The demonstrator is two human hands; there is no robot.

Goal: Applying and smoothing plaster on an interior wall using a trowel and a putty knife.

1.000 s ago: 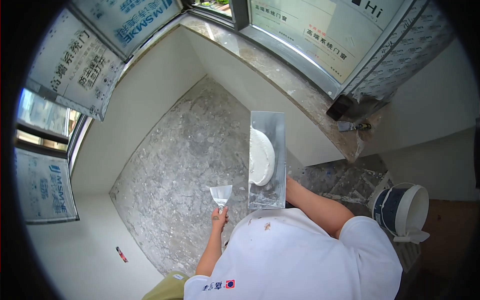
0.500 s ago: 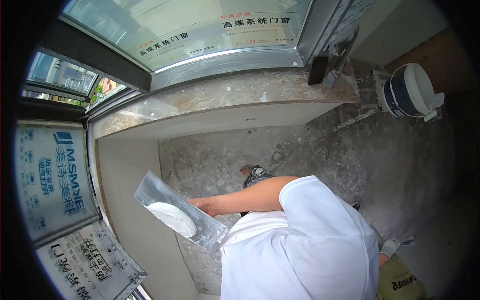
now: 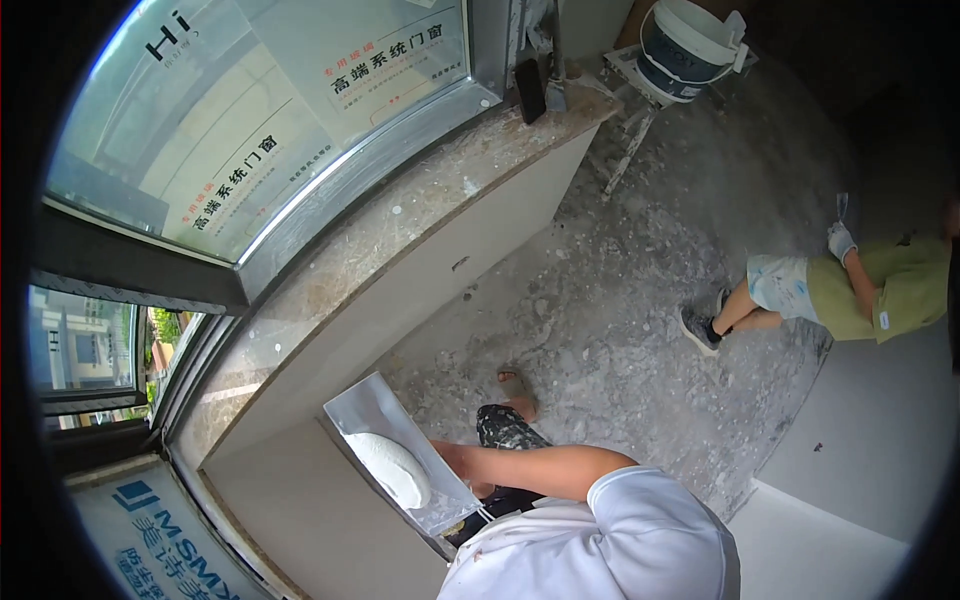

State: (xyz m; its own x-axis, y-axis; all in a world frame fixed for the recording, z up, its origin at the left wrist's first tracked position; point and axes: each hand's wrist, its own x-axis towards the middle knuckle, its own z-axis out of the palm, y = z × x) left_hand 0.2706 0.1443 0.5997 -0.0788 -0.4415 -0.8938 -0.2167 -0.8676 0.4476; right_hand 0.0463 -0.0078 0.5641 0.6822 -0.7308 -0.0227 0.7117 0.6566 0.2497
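My right arm, in a white sleeve, reaches across in front of me toward the lower left. My right hand (image 3: pixel 455 458) is closed at the far edge of a wide rectangular metal plastering trowel (image 3: pixel 360 407); the fingers are partly hidden by its plate. Along the plate's upturned face lies a thick, smooth mound of white putty (image 3: pixel 392 470). The trowel is held tilted beside the low wall under the window sill (image 3: pixel 375 225). My left hand does not show. Below the arm are my paint-spattered dark trousers (image 3: pixel 500 428) and a bare-toed foot (image 3: pixel 517 392).
A dark phone-like block (image 3: pixel 530 90) and a scraper (image 3: pixel 556 97) rest on the sill's far end. Beyond stands a white and dark bucket (image 3: pixel 685 60). At right, a co-worker in a green shirt (image 3: pixel 865 290) holds a small tool in a gloved hand (image 3: pixel 841 241). The floor (image 3: pixel 620 330) is plaster-stained.
The view has swung, bringing the co-worker at right fully into sight and shifting the bucket up and left. The trowel with its putty sits lower and further right in the picture, still in my right hand.
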